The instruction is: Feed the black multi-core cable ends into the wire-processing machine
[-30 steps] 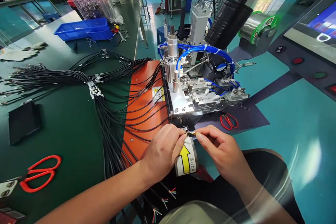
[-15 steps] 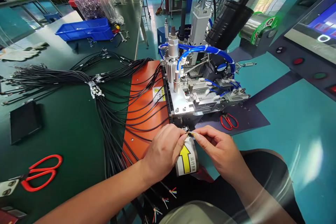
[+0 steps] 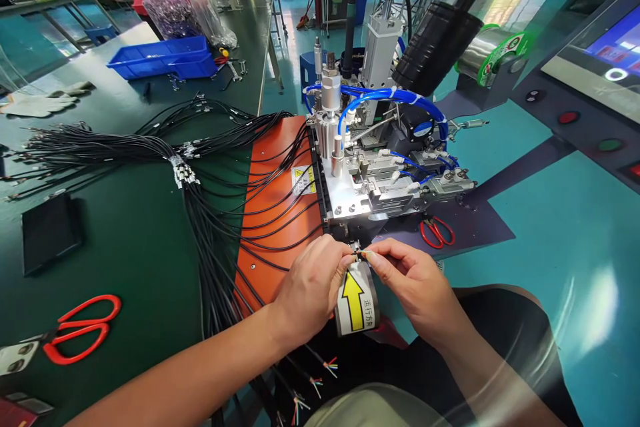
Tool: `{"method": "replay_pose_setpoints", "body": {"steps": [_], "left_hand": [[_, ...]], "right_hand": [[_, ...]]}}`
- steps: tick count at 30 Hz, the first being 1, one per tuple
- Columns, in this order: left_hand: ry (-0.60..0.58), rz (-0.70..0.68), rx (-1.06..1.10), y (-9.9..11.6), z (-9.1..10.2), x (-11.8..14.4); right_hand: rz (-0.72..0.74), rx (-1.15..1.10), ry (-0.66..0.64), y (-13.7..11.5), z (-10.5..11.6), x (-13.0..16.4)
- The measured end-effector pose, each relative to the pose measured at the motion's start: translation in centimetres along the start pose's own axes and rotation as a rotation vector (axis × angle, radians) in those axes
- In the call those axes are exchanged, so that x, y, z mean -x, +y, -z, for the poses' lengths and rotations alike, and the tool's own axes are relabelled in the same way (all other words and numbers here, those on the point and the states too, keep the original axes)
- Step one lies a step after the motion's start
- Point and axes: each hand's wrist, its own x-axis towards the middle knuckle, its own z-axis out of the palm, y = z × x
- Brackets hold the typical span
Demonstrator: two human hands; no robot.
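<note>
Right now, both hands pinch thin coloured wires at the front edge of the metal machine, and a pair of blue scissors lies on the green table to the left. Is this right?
Not quite: the scissors on the green table are red, not blue. The rest holds: the left hand and the right hand pinch the thin coloured wires at the front edge of the metal machine. The head view shows it.

Both forearms reach forward and converge. The left hand (image 3: pixel 313 287) and the right hand (image 3: pixel 413 283) meet fingertip to fingertip, thumbs and forefingers pinched closed, knuckles up.
</note>
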Motion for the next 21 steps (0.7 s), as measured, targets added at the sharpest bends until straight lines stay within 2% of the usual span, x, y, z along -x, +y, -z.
{"method": "replay_pose_setpoints", "body": {"steps": [5,10,15,21], "left_hand": [[-0.005,0.028,0.007,0.0,0.0,-0.1],[0.007,0.05,0.016,0.1,0.0,-0.3],[0.003,0.059,0.015,0.1,0.1,-0.3],[0.016,0.083,0.011,0.3,0.2,-0.4]], "right_hand": [[0.025,-0.013,-0.018,0.1,-0.2,-0.2],[0.096,0.003,0.071,0.9,-1.5,0.0],[0.268,0.209,0.257,1.4,-2.9,0.5],[0.424,0.395,0.296,0.8,-2.4,0.6]]}}
